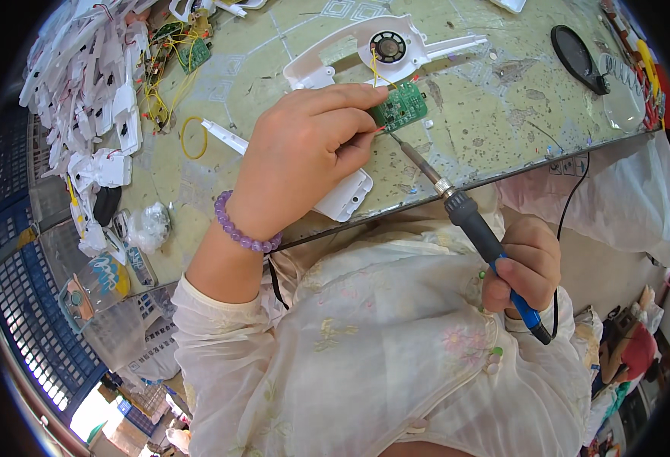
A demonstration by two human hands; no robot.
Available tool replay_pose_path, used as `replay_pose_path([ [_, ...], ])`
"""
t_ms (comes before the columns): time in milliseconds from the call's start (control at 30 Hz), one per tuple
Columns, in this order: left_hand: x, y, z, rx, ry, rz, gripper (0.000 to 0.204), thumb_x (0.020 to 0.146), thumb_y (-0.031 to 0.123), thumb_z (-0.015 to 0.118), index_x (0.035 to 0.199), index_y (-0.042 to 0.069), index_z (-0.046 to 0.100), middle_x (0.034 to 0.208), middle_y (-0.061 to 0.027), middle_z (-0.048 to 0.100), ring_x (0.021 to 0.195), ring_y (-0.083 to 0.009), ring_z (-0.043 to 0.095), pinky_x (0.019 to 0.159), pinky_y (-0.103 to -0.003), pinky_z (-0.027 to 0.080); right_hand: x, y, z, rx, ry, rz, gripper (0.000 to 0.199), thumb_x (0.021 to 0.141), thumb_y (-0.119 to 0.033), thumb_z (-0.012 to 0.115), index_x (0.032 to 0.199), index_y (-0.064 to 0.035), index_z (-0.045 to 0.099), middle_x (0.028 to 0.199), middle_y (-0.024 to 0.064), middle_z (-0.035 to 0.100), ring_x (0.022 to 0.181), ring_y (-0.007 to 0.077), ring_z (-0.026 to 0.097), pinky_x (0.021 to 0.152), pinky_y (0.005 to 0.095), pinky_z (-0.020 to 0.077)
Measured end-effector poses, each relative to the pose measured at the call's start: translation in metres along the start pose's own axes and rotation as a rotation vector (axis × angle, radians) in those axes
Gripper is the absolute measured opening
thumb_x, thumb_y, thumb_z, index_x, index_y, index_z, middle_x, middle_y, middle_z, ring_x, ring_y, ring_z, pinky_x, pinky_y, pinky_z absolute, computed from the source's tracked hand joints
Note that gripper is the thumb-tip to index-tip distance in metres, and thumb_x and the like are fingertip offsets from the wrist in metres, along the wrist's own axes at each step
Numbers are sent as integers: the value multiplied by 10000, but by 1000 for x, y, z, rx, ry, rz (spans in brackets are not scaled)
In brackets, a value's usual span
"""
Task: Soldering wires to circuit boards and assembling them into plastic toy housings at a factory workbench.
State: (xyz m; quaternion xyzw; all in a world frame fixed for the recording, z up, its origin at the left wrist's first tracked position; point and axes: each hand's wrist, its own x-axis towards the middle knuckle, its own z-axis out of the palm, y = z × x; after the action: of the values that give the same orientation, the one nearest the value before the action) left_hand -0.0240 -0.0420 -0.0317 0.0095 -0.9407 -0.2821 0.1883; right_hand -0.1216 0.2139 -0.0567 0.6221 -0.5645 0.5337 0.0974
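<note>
My left hand (312,145), with a purple bead bracelet (236,232) at the wrist, pinches the left edge of a green circuit board (402,107). In my right hand (529,263) is a soldering iron (472,221), gripped by its blue and black handle. The iron's tip is at the board's lower edge, close to the left fingertips; whether it touches cannot be made out. Yellow wires run from the board up to a round black speaker (387,47) set in a white plastic housing (316,65). Another white housing part (346,196) lies partly hidden under my left hand.
White plastic housings (83,76) are heaped at the far left, beside several wired green boards (194,55). A yellow wire loop (193,139) lies nearer. At the right are a black oval ring (578,57) and a wire coil (620,76). The table's front edge (457,192) runs before me.
</note>
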Motion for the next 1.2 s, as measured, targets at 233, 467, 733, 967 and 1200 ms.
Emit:
replay_pose_path([
  [233,0,-1,-1,-11,-10,8,81,713,50,701,787,41,671,1005,-43,700,856,-219,661,724,-325,518,0,-1,-1,-11,-22,11,215,790,-105,646,961,-20,548,738,63,541,535,191,508,434,320,399],
  [467,0,1,-3,4,-11,18,82,713,51,704,788,40,672,1012,-45,699,877,-216,660,732,-327,514,4,0,1,-9,-39,9,205,794,-102,648,957,-21,553,740,65,544,532,191,509,432,317,395],
  [733,0,3,-5,39,-49,26,105,717,7,711,814,18,671,1069,-68,689,904,-227,666,749,-305,533,6,1,2,-5,-45,1,193,792,-98,647,945,-16,562,722,58,538,522,188,502,424,309,381],
  [967,-1,1,-1,47,-20,35,86,714,55,705,793,38,674,1037,-43,694,924,-207,655,754,-329,503,8,1,2,-10,-61,-17,197,788,-94,647,945,-14,561,711,57,528,513,183,491,419,302,369],
  [1200,0,3,-4,61,-38,49,107,710,16,723,804,26,671,1067,-61,691,916,-225,665,766,-309,528,15,-3,2,-13,-69,-8,195,788,-88,638,945,-8,554,681,49,515,487,171,469,395,293,346],
])
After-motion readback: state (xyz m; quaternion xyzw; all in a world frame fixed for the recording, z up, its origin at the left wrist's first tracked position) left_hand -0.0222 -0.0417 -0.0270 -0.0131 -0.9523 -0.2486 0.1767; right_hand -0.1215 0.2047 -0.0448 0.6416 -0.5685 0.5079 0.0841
